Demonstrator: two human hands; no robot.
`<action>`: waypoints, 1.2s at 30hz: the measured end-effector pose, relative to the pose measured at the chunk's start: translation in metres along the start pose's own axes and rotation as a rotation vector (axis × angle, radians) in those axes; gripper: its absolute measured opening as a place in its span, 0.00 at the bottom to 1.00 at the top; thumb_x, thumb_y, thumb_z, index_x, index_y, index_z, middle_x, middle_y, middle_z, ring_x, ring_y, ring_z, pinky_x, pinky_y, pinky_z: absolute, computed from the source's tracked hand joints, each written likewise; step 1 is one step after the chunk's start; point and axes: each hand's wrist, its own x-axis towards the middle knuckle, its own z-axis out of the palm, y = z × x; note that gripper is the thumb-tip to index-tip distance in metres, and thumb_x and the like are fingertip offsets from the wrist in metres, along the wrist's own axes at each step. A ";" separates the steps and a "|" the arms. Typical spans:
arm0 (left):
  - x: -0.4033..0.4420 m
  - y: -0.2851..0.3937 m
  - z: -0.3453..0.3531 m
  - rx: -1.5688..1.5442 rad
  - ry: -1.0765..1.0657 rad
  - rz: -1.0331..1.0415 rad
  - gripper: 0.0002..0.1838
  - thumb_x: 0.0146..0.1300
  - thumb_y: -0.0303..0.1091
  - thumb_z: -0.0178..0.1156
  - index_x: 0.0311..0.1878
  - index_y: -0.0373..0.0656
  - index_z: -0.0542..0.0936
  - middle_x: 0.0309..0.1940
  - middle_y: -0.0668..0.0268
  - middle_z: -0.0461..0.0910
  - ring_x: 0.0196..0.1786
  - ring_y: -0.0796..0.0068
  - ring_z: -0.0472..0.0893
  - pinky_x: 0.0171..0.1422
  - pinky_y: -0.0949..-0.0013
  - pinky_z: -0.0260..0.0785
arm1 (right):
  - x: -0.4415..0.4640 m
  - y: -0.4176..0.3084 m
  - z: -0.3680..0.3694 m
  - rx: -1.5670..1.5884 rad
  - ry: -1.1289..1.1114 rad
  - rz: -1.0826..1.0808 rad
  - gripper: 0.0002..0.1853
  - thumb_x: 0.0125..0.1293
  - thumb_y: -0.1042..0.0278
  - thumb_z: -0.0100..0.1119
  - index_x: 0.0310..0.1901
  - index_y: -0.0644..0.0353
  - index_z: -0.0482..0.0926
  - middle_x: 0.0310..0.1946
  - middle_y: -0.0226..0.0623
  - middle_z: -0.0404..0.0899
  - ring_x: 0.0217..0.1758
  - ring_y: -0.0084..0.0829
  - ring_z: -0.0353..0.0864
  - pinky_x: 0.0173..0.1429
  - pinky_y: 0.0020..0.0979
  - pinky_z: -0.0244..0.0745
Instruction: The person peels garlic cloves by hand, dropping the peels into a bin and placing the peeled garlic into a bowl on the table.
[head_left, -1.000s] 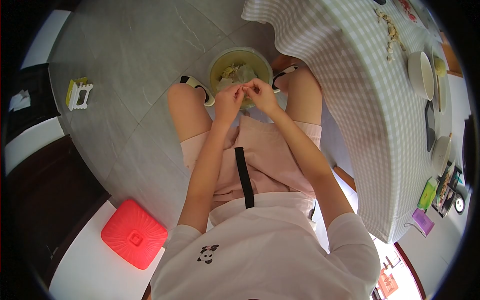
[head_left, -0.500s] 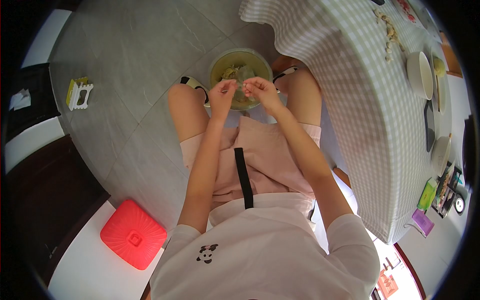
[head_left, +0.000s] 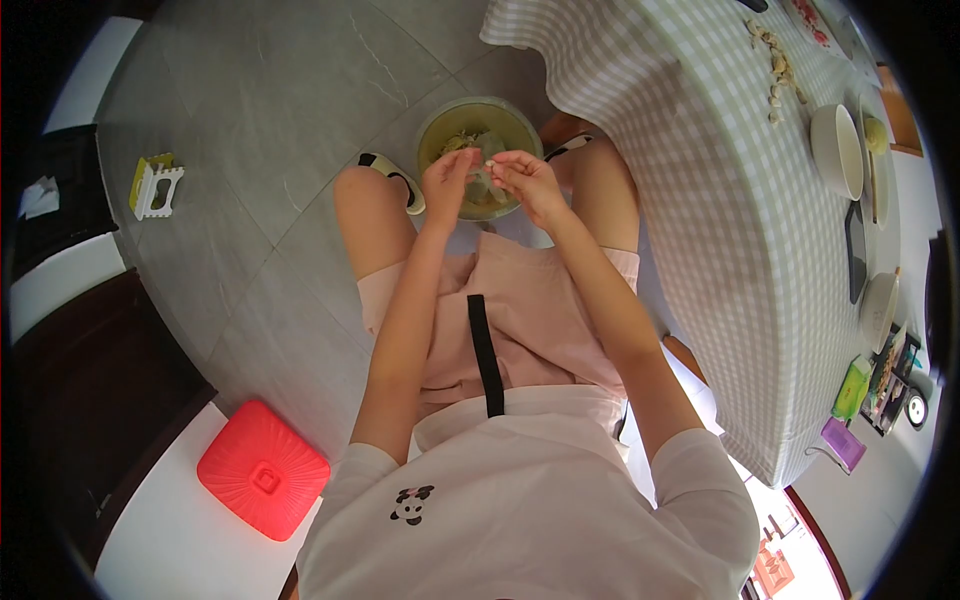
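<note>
Over the near part of a round bin (head_left: pixel 432 133) between the knees, my two hands are a little apart. My right hand (head_left: pixel 530 182) pinches a small whitish piece (head_left: pixel 490 167) at its fingertips. The fingers of my left hand (head_left: pixel 449 184) are drawn together, and anything between them is too small to make out. Inside the bin lie yellowish scraps and a pale, translucent bag-like thing (head_left: pixel 489 143), partly hidden by my hands.
A table with a checked cloth (head_left: pixel 690 190) stands at the right, bearing a garlic-like string (head_left: pixel 779 70), a white bowl (head_left: pixel 836 153) and a green packet (head_left: pixel 852 388). A red stool (head_left: pixel 265 470) is lower left; a white-yellow item (head_left: pixel 157 187) lies on the floor.
My hands, touching at the fingertips a second ago, have separated. A whitish piece now shows at my right fingertips. My left hand has turned slightly.
</note>
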 end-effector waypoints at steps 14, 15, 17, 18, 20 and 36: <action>-0.013 0.000 -0.002 0.053 -0.161 0.187 0.05 0.52 0.23 0.56 0.33 0.34 0.77 0.30 0.65 0.76 0.32 0.80 0.74 0.38 0.79 0.67 | -0.001 0.006 -0.001 -0.283 -0.036 -0.079 0.05 0.58 0.75 0.51 0.34 0.66 0.73 0.27 0.32 0.75 0.30 0.19 0.74 0.33 0.20 0.72; -0.014 0.001 -0.002 0.044 -0.164 0.177 0.05 0.52 0.22 0.56 0.32 0.34 0.77 0.30 0.65 0.75 0.31 0.80 0.74 0.37 0.79 0.67 | -0.001 0.006 -0.001 -0.296 -0.047 -0.085 0.04 0.58 0.75 0.51 0.34 0.65 0.73 0.26 0.31 0.74 0.29 0.19 0.73 0.33 0.19 0.72; -0.015 0.003 0.000 0.035 -0.168 0.166 0.04 0.52 0.22 0.56 0.32 0.34 0.77 0.30 0.66 0.75 0.31 0.80 0.73 0.37 0.79 0.67 | -0.002 0.006 0.000 -0.303 -0.043 -0.097 0.04 0.58 0.75 0.51 0.34 0.65 0.73 0.26 0.31 0.74 0.29 0.19 0.73 0.33 0.20 0.71; -0.015 0.004 0.001 -0.008 -0.167 0.160 0.04 0.52 0.22 0.56 0.31 0.33 0.77 0.30 0.65 0.74 0.30 0.80 0.73 0.36 0.79 0.66 | -0.002 0.006 0.001 -0.311 -0.041 -0.109 0.04 0.58 0.76 0.50 0.33 0.65 0.73 0.26 0.31 0.74 0.29 0.19 0.73 0.32 0.20 0.71; -0.015 0.005 0.001 -0.049 -0.166 0.153 0.03 0.51 0.22 0.56 0.30 0.32 0.77 0.29 0.65 0.73 0.29 0.79 0.73 0.34 0.79 0.66 | -0.003 0.006 0.001 -0.315 -0.044 -0.125 0.03 0.58 0.76 0.50 0.33 0.65 0.72 0.26 0.31 0.74 0.29 0.19 0.73 0.32 0.20 0.71; -0.016 0.003 0.005 -0.037 -0.127 0.176 0.07 0.56 0.25 0.54 0.37 0.34 0.77 0.33 0.66 0.73 0.35 0.80 0.73 0.36 0.80 0.68 | -0.006 0.010 0.015 -0.033 0.038 -0.013 0.06 0.62 0.69 0.48 0.36 0.62 0.71 0.25 0.29 0.71 0.28 0.20 0.71 0.33 0.20 0.70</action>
